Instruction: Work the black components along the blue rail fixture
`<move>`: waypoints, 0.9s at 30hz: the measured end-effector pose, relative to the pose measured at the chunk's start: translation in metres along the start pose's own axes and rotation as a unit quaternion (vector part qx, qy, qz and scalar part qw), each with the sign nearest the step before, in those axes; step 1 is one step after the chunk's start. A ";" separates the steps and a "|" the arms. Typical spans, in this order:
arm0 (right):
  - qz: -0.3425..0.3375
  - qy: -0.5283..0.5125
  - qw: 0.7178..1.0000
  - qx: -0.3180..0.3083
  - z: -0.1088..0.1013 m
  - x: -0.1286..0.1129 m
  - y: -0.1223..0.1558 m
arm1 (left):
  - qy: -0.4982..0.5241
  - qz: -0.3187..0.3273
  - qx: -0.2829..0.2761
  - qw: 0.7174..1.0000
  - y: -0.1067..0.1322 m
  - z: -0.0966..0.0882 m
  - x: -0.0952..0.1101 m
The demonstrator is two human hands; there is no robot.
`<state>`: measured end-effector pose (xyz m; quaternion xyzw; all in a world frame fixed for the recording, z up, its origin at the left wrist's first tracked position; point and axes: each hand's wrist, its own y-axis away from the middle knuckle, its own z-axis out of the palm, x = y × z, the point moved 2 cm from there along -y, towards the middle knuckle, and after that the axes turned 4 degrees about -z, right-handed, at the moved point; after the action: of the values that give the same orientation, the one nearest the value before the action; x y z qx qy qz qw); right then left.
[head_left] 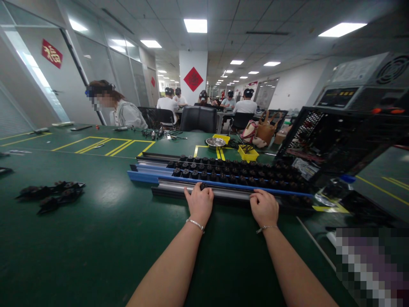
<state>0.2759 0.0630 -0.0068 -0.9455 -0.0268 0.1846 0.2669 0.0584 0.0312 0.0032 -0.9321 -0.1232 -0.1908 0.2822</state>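
My left hand (200, 203) is closed, its fingers curled round a small black knob-like part at the near edge of a long metal rail (179, 186). My right hand (263, 207) rests on the same rail further right, fingers curled over it. Behind the rail lie blue-edged strips (143, 176) carrying several rows of black round parts (230, 172). Both wrists wear thin bracelets.
Loose black parts (53, 195) lie on the green table (105, 238) at left. A black open computer case (332, 140) stands at right. A metal bowl (215, 142) and yellow tray (248, 152) sit behind. A seated person (123, 111) and others work further back.
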 end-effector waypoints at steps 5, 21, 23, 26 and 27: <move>-0.003 -0.001 1.000 0.011 0.002 0.001 0.000 | -0.006 -0.012 0.002 1.000 -0.001 -0.003 -0.005; -0.012 0.002 1.000 0.025 0.003 0.002 0.000 | -0.011 -0.034 0.014 0.999 -0.005 -0.006 -0.018; -0.011 0.004 1.000 0.023 0.003 0.002 0.000 | -0.013 -0.040 0.014 0.999 -0.006 -0.007 -0.020; -0.010 0.006 1.000 0.018 0.002 0.002 0.000 | -0.015 -0.041 0.013 0.999 -0.007 -0.007 -0.021; -0.010 0.005 1.000 0.018 0.003 0.003 0.000 | -0.016 -0.041 0.014 0.999 -0.007 -0.007 -0.021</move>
<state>0.2774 0.0648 -0.0097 -0.9413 -0.0313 0.1776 0.2854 0.0346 0.0303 0.0033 -0.9251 -0.1682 -0.1859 0.2852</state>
